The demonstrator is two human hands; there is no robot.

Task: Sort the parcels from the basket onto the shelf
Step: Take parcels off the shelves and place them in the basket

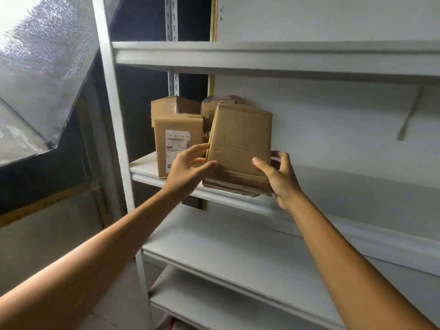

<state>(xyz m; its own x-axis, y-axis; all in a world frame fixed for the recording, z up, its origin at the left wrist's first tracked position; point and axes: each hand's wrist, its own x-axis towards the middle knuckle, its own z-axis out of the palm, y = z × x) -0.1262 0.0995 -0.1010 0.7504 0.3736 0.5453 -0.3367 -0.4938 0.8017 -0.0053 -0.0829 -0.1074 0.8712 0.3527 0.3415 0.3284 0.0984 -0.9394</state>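
Observation:
A worn brown cardboard parcel (240, 141) stands upright at the front edge of the white shelf board (357, 186). My left hand (190, 167) holds its lower left edge between thumb and fingers. My right hand (279, 177) grips its lower right corner, thumb on the front face and fingers round the side. To its left stands a labelled parcel (178, 144) with a barcode sticker. Two more brown parcels (175, 106) sit behind, partly hidden. The basket is not in view.
The white metal shelf unit has an upper board (262, 55) above and lower boards (238, 253) below. Its left upright post (114, 120) stands close to the parcels. A silver foil sheet (40, 67) hangs at the left. The same board runs bare to the right of the parcels.

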